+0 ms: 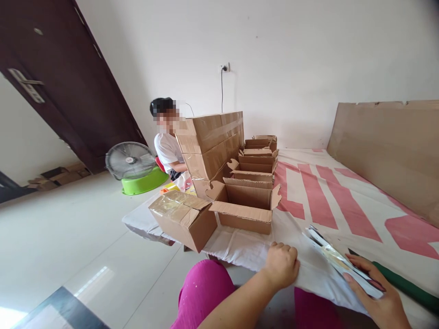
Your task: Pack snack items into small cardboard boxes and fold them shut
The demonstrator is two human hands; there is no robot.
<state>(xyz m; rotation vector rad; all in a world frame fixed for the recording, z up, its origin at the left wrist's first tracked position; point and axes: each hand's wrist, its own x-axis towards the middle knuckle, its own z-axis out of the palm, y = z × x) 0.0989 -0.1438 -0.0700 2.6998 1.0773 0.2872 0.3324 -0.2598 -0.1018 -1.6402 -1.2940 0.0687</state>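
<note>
My left hand (281, 264) is curled closed at the front edge of the cloth-covered table; the inside of its grip is hidden. On the right, my right hand (377, 283) grips the near end of a slim stack of flat white and light-blue packs (338, 261) with a shiny surface, their exact kind unclear. The stack lies slanted just above or on the cloth. Ahead of my left hand stands an open cardboard box (245, 214) with its flaps up. Left of that box, a taped-shut carton (183, 214) sits at the table's corner.
Several open boxes (255, 160) run back in a row beside a stack of taped cartons (214, 141). Another person (169, 146) sits behind that stack. A fan (130, 160) rests at a green basin (144, 181) on the floor. A large cardboard sheet (387, 151) stands at right.
</note>
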